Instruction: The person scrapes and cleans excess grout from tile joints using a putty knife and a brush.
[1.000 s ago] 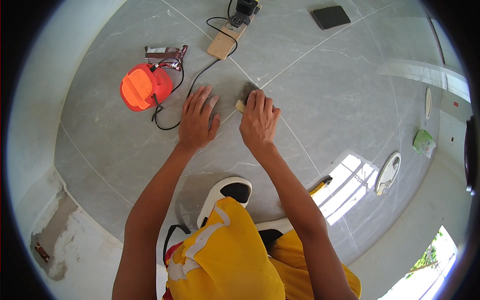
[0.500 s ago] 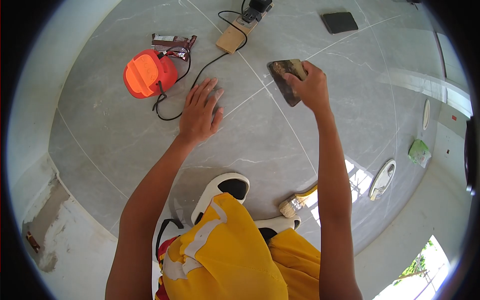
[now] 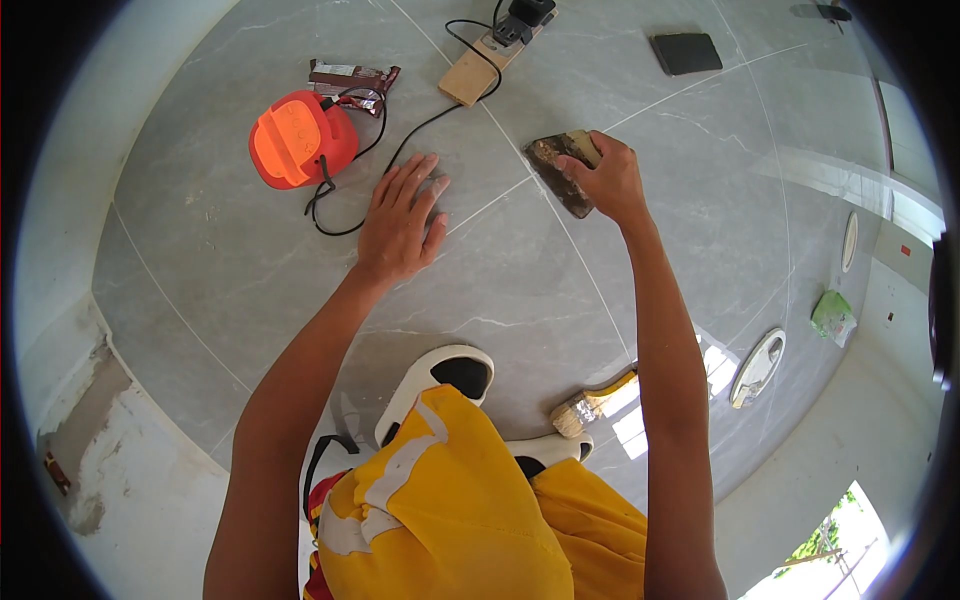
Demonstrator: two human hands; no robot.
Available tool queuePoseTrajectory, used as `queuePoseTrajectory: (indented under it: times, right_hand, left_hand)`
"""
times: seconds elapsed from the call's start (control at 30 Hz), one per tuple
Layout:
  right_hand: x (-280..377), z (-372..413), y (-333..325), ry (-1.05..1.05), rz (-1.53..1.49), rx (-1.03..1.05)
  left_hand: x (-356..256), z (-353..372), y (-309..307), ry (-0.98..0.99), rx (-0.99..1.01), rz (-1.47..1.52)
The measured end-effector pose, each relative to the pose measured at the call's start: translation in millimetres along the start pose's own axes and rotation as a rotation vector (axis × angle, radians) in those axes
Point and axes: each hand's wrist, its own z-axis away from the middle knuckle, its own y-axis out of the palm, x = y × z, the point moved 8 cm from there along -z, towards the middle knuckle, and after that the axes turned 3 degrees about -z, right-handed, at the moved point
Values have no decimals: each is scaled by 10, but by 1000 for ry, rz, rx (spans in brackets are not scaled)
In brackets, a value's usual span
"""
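Observation:
My right hand (image 3: pixel 612 182) grips a wide, stained putty scraper (image 3: pixel 562 198), thumb lying across its face. The scraper's lower edge is at a white joint line between the grey floor tiles (image 3: pixel 500 270). Flat on the tiles rests my left hand (image 3: pixel 398 220), fingers spread and holding nothing. Close to its fingertips runs a black cord (image 3: pixel 415 130). A red-orange container with a handle-like top (image 3: pixel 300 140) stands left of that hand.
Beyond the container lies a brown wrapper (image 3: pixel 355 85). A wooden board (image 3: pixel 468 78) carries black plugs. A dark phone-like slab (image 3: pixel 686 54) sits further right. Near my shoes (image 3: pixel 435 385) is a paintbrush (image 3: pixel 580 412); a white oval piece (image 3: pixel 760 368) and green bag (image 3: pixel 832 318) lie right.
My right hand has shifted the scraper slightly left, nearer the joint line, and its tilt has changed a little. My left hand stays in place on the floor.

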Motion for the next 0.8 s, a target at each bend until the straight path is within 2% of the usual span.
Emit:
queuePoseTrajectory:
  times: [0.33,0.43,0.73,0.8]
  right_hand:
    - [-39,23,-5,39,-55,1]
    - [1,37,-3,-52,29,-10]
    - [-7,8,-42,1,51,33]
    - [42,-20,-58,-64,107,43]
  left_hand:
    - [2,4,-4,-6,-6,1]
    - [12,9,6,-2,-2,4]
    - [-4,9,-11,-9,-13,-1]
    - [-11,-5,-22,-10,-14,-7]
